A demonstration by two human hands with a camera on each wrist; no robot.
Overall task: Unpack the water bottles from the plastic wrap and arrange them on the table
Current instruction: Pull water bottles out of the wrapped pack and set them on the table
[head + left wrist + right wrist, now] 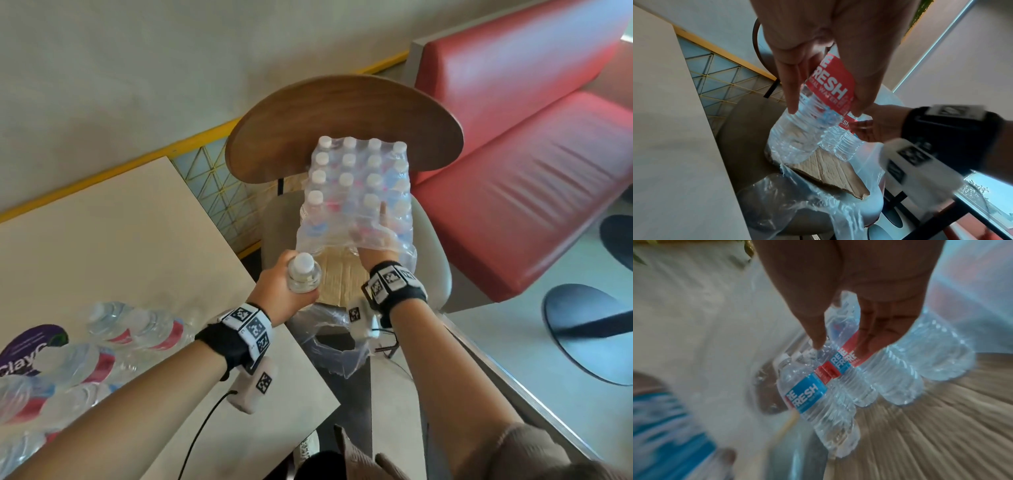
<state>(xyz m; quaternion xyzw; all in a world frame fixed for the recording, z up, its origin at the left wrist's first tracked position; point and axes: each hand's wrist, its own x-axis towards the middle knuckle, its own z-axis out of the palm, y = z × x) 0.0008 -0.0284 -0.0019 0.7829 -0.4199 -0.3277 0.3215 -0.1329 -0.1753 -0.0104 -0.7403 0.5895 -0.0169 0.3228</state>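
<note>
Two hands work over a pack of water bottles [356, 192] that stands on a cardboard sheet [337, 277] on the seat of a chair [431, 274], just beside the right edge of the counter [137, 240]. Left hand [284, 291]: its grip is clamped around one bottle [303, 275], held upright above the gap between the counter's right edge and the pack; the left wrist view shows the fingers [791, 84] and thumb wrapped over the red label. Right hand [375, 240]: reaches under the loose plastic wrap [322, 240] at the near, torn end of the pack, with fingers extended and slightly apart against the bottles inside; the right wrist view shows the fingertips [818, 340] touching bottle shoulders, though blur hides whether any bottle is gripped. Loose bottles [137, 329] lie on their sides near the counter's near left corner, partly over a purple sticker [27, 346]. A red bench [534, 164] stands beyond the chair.
</note>
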